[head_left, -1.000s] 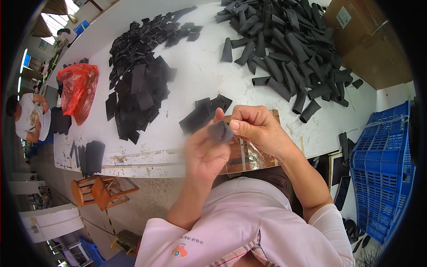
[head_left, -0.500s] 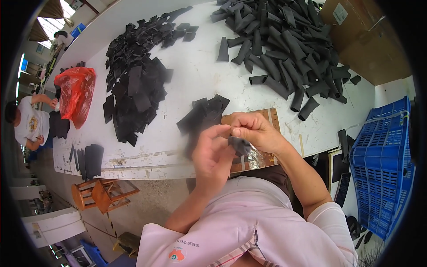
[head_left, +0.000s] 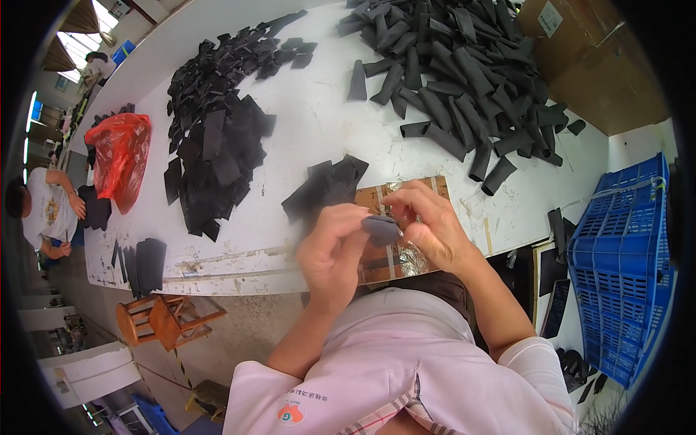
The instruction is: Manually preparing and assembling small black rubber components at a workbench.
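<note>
the left hand (head_left: 328,246) has its fingers clamped on a dark grey, curled, soft-looking piece (head_left: 380,231), held over the brown, tape-striped flat board (head_left: 375,270). the right hand (head_left: 442,235), pinching the piece half a second ago, now has its fingers parted beside it, so the left hand appears to be the main support; right-thumb contact cannot be told. flat black sheets (head_left: 328,185) lie left of the board.
</note>
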Motion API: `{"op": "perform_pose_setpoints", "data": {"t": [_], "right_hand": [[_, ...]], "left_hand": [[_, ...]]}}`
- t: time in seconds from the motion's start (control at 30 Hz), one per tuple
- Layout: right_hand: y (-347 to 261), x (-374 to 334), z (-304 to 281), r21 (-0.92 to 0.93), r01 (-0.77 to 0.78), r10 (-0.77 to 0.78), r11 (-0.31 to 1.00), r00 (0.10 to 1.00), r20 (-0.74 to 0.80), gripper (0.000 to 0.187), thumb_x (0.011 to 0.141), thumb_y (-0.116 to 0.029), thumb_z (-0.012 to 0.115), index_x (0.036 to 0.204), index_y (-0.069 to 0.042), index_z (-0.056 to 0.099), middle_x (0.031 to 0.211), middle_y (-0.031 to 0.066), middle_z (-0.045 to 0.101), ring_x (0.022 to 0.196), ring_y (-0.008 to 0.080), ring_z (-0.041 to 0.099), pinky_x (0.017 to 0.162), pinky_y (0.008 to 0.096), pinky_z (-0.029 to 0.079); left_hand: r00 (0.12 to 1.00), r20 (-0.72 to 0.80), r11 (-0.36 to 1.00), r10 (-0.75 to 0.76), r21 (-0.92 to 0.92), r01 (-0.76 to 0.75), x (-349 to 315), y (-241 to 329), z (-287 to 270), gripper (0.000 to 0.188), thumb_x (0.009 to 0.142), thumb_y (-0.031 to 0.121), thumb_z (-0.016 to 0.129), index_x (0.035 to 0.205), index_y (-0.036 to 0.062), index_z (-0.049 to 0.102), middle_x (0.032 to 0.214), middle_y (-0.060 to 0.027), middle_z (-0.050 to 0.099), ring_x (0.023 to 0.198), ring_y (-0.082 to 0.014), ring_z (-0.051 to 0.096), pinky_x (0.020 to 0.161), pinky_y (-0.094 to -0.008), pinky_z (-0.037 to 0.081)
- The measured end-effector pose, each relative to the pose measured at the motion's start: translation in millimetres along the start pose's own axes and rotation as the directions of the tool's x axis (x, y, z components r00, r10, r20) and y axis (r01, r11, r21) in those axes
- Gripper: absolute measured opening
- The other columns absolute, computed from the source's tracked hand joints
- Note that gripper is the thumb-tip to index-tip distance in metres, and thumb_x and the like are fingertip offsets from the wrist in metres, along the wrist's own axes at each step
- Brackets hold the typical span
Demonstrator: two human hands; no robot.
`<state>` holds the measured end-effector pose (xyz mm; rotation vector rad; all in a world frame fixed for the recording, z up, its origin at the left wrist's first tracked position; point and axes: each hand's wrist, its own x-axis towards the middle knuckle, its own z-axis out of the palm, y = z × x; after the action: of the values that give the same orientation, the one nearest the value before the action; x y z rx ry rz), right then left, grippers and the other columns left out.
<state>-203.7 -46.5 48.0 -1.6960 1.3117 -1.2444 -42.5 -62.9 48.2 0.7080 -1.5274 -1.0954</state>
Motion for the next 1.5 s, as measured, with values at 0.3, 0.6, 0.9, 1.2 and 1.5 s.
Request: {"op": "perform_pose_setpoints", "data": {"t": [0.3, 0.6, 0.9, 1.2, 1.5], "right_hand": [[10.1, -6.5, 14.6, -0.473, 0.286, -0.21, 0.834, 0.955, 0.208, 0.021, 0.066, -0.015, 0.065, 0.077, -0.004, 0.052, 0.066, 0.0066, 0.049, 0.062, 0.0239, 0.051, 0.049, 0.0341, 0.041], [0.7, -5.0, 6.0, -0.14, 0.174, -0.167, 0.975, 0.984, 0.065, 0.014, 0.073, -0.013, 0.06, 0.08, -0.004, 0.054, 0.063, 0.0082, 0.048, 0.058, 0.0258, 0.05, 0.049, 0.0357, 0.041], [51.3, -24.9, 32.6, -0.086, 0.182, -0.178, 0.98, 0.983, 0.052, 0.015, 0.074, -0.01, 0.058, 0.088, -0.007, 0.056, 0.067, 0.011, 0.053, 0.061, 0.029, 0.053, 0.051, 0.0375, 0.042], [3.4, -6.8, 8.1, -0.34, 0.148, -0.096, 0.929, 0.982, 0.164, 0.014, 0.071, -0.014, 0.062, 0.073, -0.004, 0.053, 0.065, 0.0078, 0.052, 0.061, 0.0264, 0.053, 0.049, 0.0364, 0.042], [7.5, -6.6, 20.9, -0.427, 0.166, -0.1, 0.889, 0.98, 0.173, 0.02, 0.07, -0.017, 0.064, 0.063, -0.005, 0.05, 0.058, 0.0066, 0.05, 0.054, 0.0245, 0.053, 0.043, 0.0356, 0.04]], "left_hand": [[0.958, -0.049, 0.888, -0.282, -0.391, 0.241, -16.8, -14.9, -2.4, 0.013, 0.083, 0.006, 0.054, 0.091, -0.0042, 0.054, 0.092, -0.0155, 0.058, 0.085, -0.0176, 0.054, 0.078, -0.0295, 0.044], [0.964, 0.264, 0.943, 0.004, -0.321, 0.084, 17.6, 13.5, 8.3, 0.024, 0.078, 0.005, 0.062, 0.098, -0.0044, 0.053, 0.096, -0.0103, 0.056, 0.087, -0.0139, 0.051, 0.075, -0.025, 0.042], [0.934, 0.291, 0.978, -0.208, 0.042, 0.205, 14.1, -8.6, -0.3, 0.001, 0.076, 0.0, 0.061, 0.076, -0.0008, 0.061, 0.086, -0.0078, 0.06, 0.079, -0.0106, 0.054, 0.063, -0.0212, 0.042], [0.997, 0.071, 0.942, -0.029, -0.33, 0.051, 10.6, 5.6, 3.5, 0.015, 0.084, 0.012, 0.055, 0.091, -0.0004, 0.053, 0.088, -0.0151, 0.059, 0.08, -0.0196, 0.056, 0.076, -0.0321, 0.044], [0.95, 0.037, 0.694, -0.311, -0.674, 0.253, 2.7, -4.8, -11.3, 0.014, 0.083, 0.017, 0.055, 0.088, 0.0036, 0.056, 0.085, -0.0098, 0.058, 0.087, -0.0244, 0.05, 0.083, -0.0397, 0.039]]}}
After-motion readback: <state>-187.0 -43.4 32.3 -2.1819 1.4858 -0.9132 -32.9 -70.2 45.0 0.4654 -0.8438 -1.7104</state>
